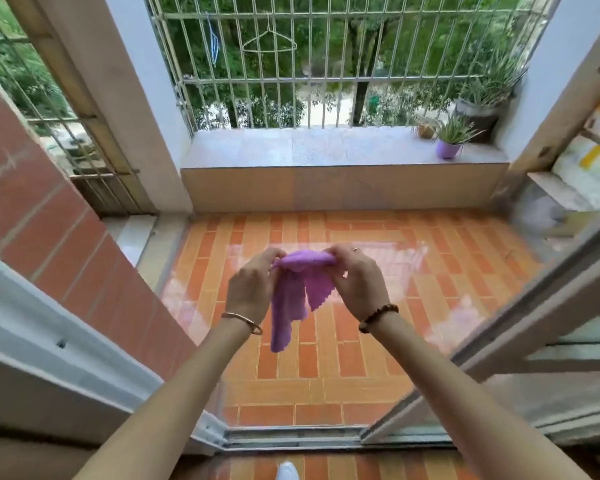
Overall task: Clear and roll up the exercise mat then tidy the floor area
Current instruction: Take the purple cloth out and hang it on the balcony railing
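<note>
Hanging cloth (289, 306): one, purple, gripped over the floor (326, 368).
Hands: two, left hand (252, 289), right hand (355, 282), each clenched on it.

I count two hands of my own, my left hand (250, 289) and my right hand (357, 282), with one purple cloth (288, 306) between them. Two bracelets: one metal bangle (243, 318) on the left wrist, one bead bracelet (378, 317) on the right. One ring (356, 250). At the right end of the far ledge, three potted plants: a purple pot (448, 148), a small brown pot (425, 130) and a big dark pot (478, 116). Two hangers on the far grille: one wire hanger (269, 43), one blue hanger (214, 46). One white shoe tip (287, 471), nearest me.
</note>
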Action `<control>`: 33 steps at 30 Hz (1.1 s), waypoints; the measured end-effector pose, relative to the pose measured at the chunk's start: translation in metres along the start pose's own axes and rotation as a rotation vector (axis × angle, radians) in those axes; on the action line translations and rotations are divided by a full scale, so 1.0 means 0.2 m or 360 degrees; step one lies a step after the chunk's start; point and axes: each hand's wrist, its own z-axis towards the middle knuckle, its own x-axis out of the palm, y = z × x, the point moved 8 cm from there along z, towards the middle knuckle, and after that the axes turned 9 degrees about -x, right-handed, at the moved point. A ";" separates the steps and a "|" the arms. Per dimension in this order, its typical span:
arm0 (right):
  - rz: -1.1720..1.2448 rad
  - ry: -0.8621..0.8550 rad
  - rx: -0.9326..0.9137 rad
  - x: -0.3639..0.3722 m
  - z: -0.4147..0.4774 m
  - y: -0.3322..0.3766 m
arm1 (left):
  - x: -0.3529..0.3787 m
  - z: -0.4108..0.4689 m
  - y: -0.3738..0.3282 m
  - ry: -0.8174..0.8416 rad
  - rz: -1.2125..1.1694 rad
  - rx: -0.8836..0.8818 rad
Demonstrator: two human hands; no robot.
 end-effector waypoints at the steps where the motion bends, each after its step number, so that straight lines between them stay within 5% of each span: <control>1: -0.0003 -0.0019 -0.0007 0.01 0.07 -0.01 | 0.00 0.06 0.03 0.0007 -0.0019 -0.0026; 15: 0.0035 -0.0345 0.0029 0.07 0.82 -0.10 | 0.29 0.70 0.22 0.0179 -0.0541 -0.0141; 25: 0.0045 -0.0594 0.0307 0.20 1.37 -0.68 | 0.76 1.24 0.48 0.0420 -0.0295 -0.0162; 33: 0.0126 -0.0521 0.0421 0.29 1.93 -1.22 | 0.81 2.08 0.64 0.0212 -0.0242 -0.0237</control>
